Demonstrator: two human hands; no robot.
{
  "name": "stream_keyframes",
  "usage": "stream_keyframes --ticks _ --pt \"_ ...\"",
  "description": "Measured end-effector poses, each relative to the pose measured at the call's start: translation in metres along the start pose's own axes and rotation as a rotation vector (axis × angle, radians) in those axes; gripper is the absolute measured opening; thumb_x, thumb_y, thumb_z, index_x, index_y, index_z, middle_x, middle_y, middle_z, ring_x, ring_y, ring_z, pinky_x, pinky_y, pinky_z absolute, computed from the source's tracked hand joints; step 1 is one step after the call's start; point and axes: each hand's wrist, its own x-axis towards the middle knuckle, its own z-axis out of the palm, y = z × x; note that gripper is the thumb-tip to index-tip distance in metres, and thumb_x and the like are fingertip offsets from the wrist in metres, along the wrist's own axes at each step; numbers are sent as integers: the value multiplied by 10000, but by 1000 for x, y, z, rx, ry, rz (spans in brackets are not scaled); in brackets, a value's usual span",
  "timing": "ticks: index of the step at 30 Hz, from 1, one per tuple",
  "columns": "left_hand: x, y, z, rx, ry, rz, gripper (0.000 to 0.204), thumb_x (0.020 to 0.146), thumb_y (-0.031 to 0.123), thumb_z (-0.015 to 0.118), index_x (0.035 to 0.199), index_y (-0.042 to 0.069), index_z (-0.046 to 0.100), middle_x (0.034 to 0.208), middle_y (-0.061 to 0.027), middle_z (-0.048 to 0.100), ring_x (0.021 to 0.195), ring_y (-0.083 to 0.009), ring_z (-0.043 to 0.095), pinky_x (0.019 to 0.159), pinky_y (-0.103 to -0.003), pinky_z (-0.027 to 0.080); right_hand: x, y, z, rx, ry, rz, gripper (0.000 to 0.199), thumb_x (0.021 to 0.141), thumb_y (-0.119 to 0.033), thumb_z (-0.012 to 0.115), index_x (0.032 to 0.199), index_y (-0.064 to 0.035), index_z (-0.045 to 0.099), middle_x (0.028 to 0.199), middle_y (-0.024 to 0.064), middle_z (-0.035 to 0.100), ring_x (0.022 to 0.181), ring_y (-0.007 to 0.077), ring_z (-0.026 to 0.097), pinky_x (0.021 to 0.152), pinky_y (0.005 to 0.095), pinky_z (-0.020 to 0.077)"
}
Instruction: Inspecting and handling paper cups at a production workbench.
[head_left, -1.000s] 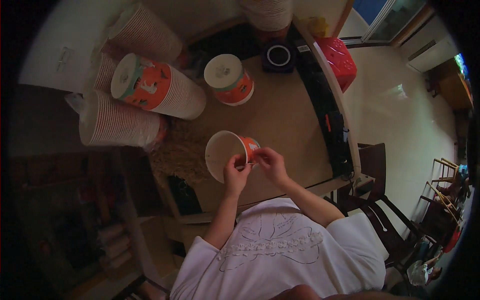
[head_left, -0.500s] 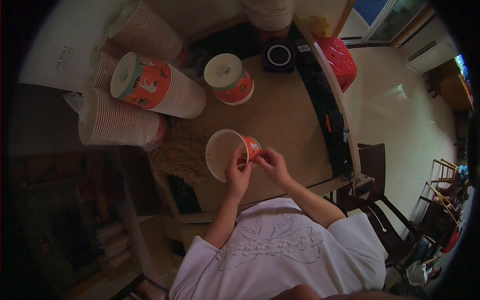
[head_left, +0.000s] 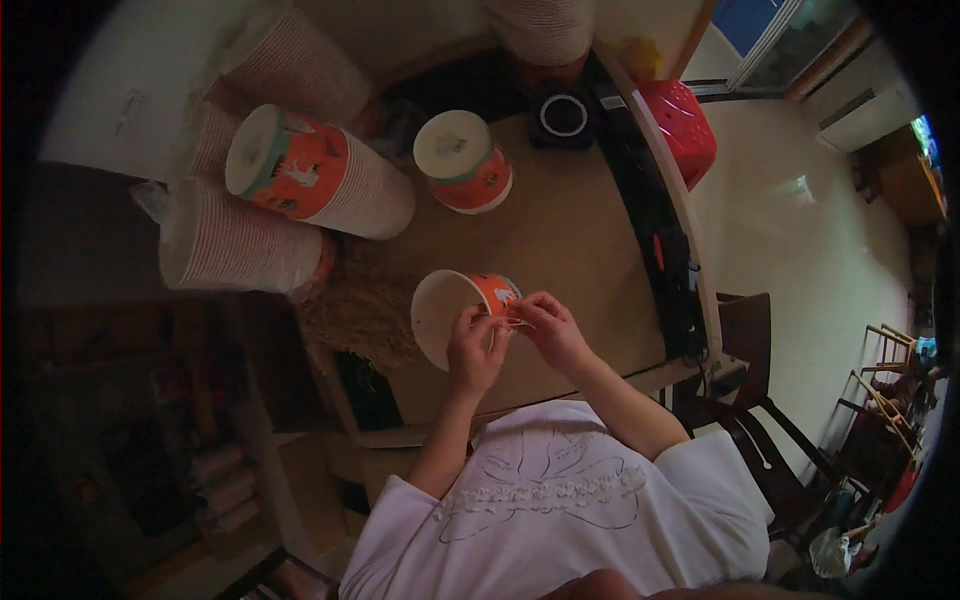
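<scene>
Hands meet over the near edge of the tabletop (head_left: 570,250), and I see both working at one paper cup (head_left: 455,312), orange outside and white inside, tipped on its side with its mouth turned to my left. My left hand (head_left: 473,350) has its grip closed on the cup's rim, fingers curled over the lip. My right hand (head_left: 550,330) pinches the cup's orange wall just beside the left, fingertips nearly touching; something thin seems caught between them, too small for me to tell. Farther off stands a second orange cup (head_left: 463,163) upside down, white base up. To the left lie long sleeves of stacked cups (head_left: 320,175), one showing the same orange print. A red basket (head_left: 685,130) sits past the tabletop's right edge
</scene>
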Motion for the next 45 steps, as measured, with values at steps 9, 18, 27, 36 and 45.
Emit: stream_keyframes --ticks 9,18,27,36,45 --pt "-6 0 26 39 -195 32 204 717 80 662 920 88 639 955 -81 567 902 -258 549 751 -355 470 6 9 -29 -23 183 9 68 886 -120 513 919 -61 521 782 10 533 699 99 510 637 241 439" --pt "-11 5 21 -501 -139 -132 213 752 27 645 962 59 643 838 -54 583 742 -151 564 654 -264 463 -28 12 -27 -401 -21 -205 84 889 -120 532 931 -48 523 810 -13 536 727 61 485 645 209 410" --pt "-12 6 14 -229 -93 -123 59 775 44 632 774 21 578 730 -74 540 663 -184 548 591 -295 452 -34 9 -12 -512 -13 -209 106 862 -118 584 910 -39 531 754 -44 517 671 19 449 572 172 371" --pt "-10 4 16 -103 -121 -13 147 847 100 536 734 13 498 724 -119 494 664 -295 496 595 -384 405 -34 9 -10 -700 66 -220 112 821 -109 635 880 -31 580 702 -57 527 636 14 455 563 167 379" --pt "-9 6 19 -312 -193 -85 112 879 85 491 796 13 472 764 -107 488 677 -230 523 604 -321 427 -32 12 -15 -545 88 -224 98 831 -118 620 858 -28 594 709 -33 562 645 30 486 575 186 404"
